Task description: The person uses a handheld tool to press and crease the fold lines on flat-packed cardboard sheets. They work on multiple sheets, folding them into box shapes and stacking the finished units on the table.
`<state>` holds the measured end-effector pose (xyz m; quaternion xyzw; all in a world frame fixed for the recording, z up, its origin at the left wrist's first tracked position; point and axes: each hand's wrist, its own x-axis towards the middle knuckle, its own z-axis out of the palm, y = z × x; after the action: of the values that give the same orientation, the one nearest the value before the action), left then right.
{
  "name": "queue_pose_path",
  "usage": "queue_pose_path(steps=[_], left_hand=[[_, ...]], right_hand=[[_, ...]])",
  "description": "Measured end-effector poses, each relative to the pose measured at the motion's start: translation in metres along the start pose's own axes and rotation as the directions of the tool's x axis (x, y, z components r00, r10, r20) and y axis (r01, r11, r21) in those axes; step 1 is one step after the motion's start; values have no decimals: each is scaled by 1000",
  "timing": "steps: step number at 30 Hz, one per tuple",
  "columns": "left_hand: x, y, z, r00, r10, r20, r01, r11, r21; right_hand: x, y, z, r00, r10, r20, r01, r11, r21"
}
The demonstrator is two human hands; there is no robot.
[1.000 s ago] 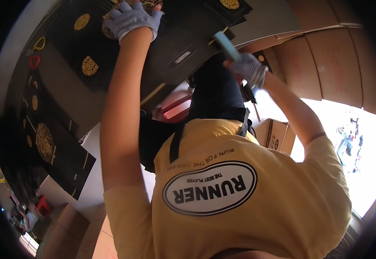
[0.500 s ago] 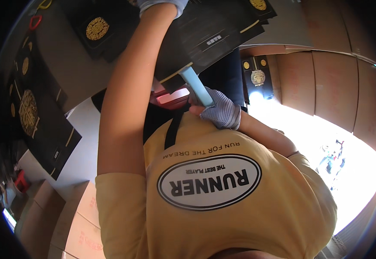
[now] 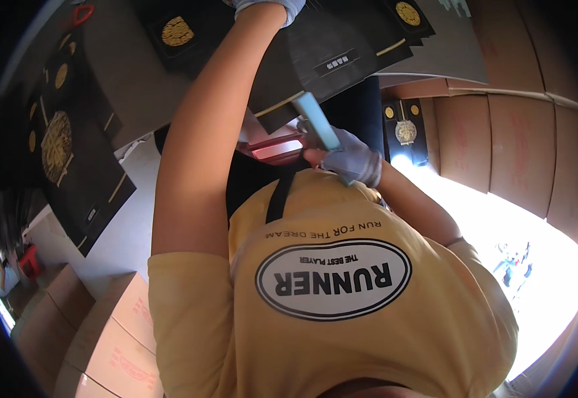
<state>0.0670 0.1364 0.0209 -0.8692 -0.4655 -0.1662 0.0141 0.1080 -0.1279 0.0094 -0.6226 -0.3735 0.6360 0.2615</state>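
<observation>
My left arm stretches across to the far edge of the view, where my left hand, in a light grey glove, is at the black printed sheets; its fingers are cut off by the frame. Close to my body, my right hand wears a striped grey glove that leaves fingertips bare. It is closed around a light blue bar-shaped tool with a greyish part beside it; its exact kind is unclear. The tool's end is near the edge of the black sheets, which bear gold round emblems.
More black sheets with gold emblems lie at the left. A red-rimmed object is under the sheets' near edge. Brown cartons stack at the right, others at lower left. A black gold-printed piece stands by the right cartons.
The whole view has shifted, so most things appear a little farther right. My right hand has turned slightly with the blue tool still in it. My left arm stays stretched out.
</observation>
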Motion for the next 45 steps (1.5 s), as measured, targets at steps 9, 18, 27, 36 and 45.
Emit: queue_pose_path(steps=[9,18,27,36,45], left_hand=[[-84,-182,-54,988,-14,156,-31,959,282],[-159,-311,-86,895,-382,230,226,833,505],[38,-82,-31,884,440,-161,-440,897,34],[-10,-1,17,960,269,81,-279,947,158],[-49,12,2,967,248,56,-253,959,124]], right_hand=[[-25,2,-3,978,31,-204,-82,966,-244],[-9,7,-11,997,8,-82,-34,947,-321],[-19,32,-14,978,-172,-114,184,978,102],[-50,44,-55,862,-112,-495,206,969,139],[-13,26,-84,911,-87,-403,252,892,376]])
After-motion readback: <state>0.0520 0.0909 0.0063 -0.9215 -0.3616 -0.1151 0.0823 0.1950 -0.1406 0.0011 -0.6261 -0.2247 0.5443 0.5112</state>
